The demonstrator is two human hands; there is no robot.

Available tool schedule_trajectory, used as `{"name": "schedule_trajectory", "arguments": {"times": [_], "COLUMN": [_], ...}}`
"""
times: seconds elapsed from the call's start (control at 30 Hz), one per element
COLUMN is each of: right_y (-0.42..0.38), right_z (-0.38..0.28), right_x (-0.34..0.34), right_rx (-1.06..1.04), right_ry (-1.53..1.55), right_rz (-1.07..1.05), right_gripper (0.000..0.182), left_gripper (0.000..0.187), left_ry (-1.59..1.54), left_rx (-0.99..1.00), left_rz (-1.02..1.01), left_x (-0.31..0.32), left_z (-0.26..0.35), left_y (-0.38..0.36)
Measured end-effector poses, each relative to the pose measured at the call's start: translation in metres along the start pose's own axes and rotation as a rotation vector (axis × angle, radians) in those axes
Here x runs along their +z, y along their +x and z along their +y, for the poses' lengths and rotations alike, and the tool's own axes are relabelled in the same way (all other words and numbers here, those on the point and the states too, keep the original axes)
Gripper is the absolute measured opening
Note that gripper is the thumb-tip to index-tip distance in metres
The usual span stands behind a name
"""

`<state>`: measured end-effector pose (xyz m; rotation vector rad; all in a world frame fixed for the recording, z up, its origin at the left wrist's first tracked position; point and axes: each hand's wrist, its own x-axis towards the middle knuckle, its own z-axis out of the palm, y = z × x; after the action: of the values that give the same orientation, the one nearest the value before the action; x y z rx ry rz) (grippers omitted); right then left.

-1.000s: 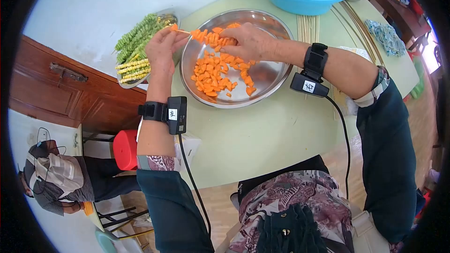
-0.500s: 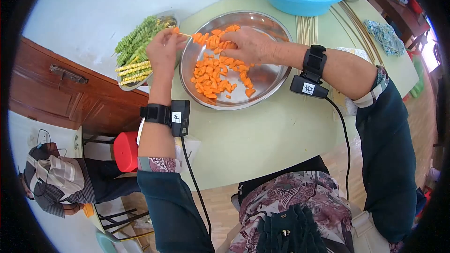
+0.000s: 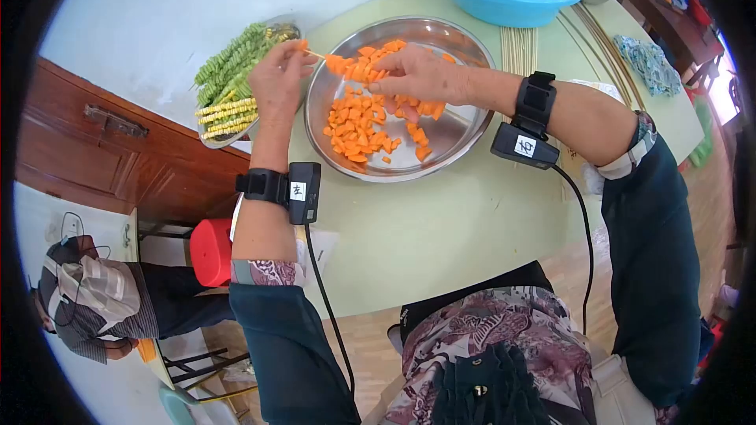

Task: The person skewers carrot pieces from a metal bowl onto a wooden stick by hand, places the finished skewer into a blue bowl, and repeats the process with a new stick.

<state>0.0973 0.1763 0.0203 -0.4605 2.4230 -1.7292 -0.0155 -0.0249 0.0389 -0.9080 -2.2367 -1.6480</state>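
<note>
Between my two hands a thin wooden skewer [image 3: 315, 54] threaded with orange carrot pieces [image 3: 348, 68] lies over a steel bowl [image 3: 312, 135]. My left hand [image 3: 276, 83], left of the rim, pinches the skewer's left end, where one carrot piece shows at the fingertips. Over the bowl, my right hand [image 3: 429, 76] has its thumb and fingers closed around the right part of the carrot row; the skewer's far end is hidden. Loose cut carrot pieces [image 3: 354, 127] are heaped below on the bowl's left side, with a few more near its middle.
A tray of green and yellow skewers [image 3: 228, 114] stands at the left by the wall. At the back are a blue basin [image 3: 488, 9] of carrot skewers and a bundle of bare skewers [image 3: 518, 51]. Patterned cloth [image 3: 647, 63] lies at right. Another person [image 3: 94, 291] is at lower left.
My right hand has shifted slightly right, and its fingers have changed position on the carrot row. My left hand still pinches the skewer, a little lower in the view at the wrist.
</note>
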Motion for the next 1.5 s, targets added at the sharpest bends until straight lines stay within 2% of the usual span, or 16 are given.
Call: {"name": "schedule_trajectory", "arguments": {"times": [0.17, 0.23, 0.27, 0.33, 0.4, 0.47, 0.53, 0.63, 0.77, 0.93, 1.33, 1.43, 1.5], "right_y": [0.002, 0.005, 0.005, 0.0, 0.002, 0.003, 0.002, 0.007, 0.006, 0.008, 0.013, 0.017, 0.016], "right_z": [0.01, 0.019, 0.023, 0.013, 0.015, 0.014, 0.003, 0.007, 0.008, 0.011, 0.013, 0.011, 0.007], "right_x": [0.003, 0.006, 0.005, 0.005, 0.005, 0.005, 0.005, 0.004, 0.001, 0.004, 0.003, 0.0, -0.003], "right_rx": [-0.053, -0.302, -0.303, -0.163, -0.194, -0.223, -0.035, -0.025, -0.003, -0.1, -0.041, -0.099, -0.086], "right_ry": [-0.288, -0.844, -0.844, -0.862, -0.808, -0.753, -0.358, -0.291, -0.326, -0.422, -0.39, -0.393, -0.329], "right_rz": [0.089, 0.254, 0.253, 0.204, 0.223, 0.24, 0.081, 0.079, 0.078, 0.113, 0.117, 0.135, 0.173], "right_gripper": [0.026, 0.028, 0.028, 0.03, 0.029, 0.029, 0.03, 0.03, 0.028, 0.028, 0.029, 0.03, 0.03], "left_gripper": [0.017, 0.017, 0.017, 0.017, 0.017, 0.017, 0.018, 0.019, 0.019, 0.019, 0.021, 0.029, 0.032], "left_ry": [0.19, 0.254, 0.249, 0.243, 0.156, 0.158, 0.16, 0.155, 0.101, 0.119, 0.121, 0.172, 0.309], "left_rx": [-0.011, -0.031, -0.042, -0.053, -0.129, -0.121, -0.114, -0.09, -0.087, -0.079, -0.073, -0.142, -0.049], "left_rz": [-0.049, -0.045, -0.056, -0.066, -0.049, -0.07, -0.092, -0.154, -0.125, -0.12, -0.167, -0.207, -0.142], "left_x": [0.007, 0.008, 0.008, 0.009, 0.011, 0.012, 0.014, 0.021, 0.024, 0.024, 0.02, 0.017, 0.014], "left_z": [-0.006, -0.007, -0.006, -0.002, 0.002, 0.001, -0.001, 0.001, 0.008, 0.01, 0.003, 0.003, -0.002], "left_y": [-0.001, -0.002, -0.003, -0.004, -0.006, -0.005, -0.005, -0.009, -0.013, -0.013, -0.011, -0.008, -0.005]}}
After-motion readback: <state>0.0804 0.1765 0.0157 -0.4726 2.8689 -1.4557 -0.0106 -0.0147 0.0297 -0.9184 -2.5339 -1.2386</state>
